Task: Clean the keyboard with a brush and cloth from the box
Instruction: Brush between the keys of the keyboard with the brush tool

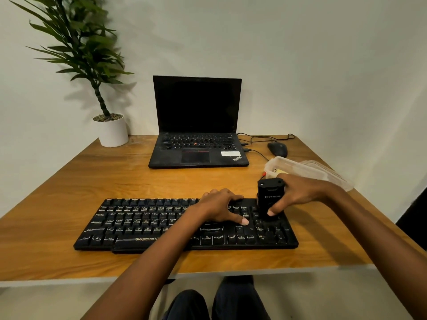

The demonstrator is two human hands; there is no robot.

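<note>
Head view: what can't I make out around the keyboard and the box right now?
1. Inside the box, head view: the right hand blocks the near part; only a yellowish scrap shows, no cloth confirmed.
2. Underside of the black tool, head view: it faces the keyboard, so any bristles are hidden.
3. Keys under the left hand, head view: covered by it.

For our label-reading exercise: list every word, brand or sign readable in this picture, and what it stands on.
"ZEBRONICS": front edge of the flat black plastic keyboard.
"ThinkPad": palm rest of the open black laptop.
"STRIFF", blurred, uncertain: small black boxy device held by the right hand.
"D", "F", "G", "H", "Ctrl": keyboard keys; other legends blurred.
White sticker on the laptop: too blurred to read.
</note>
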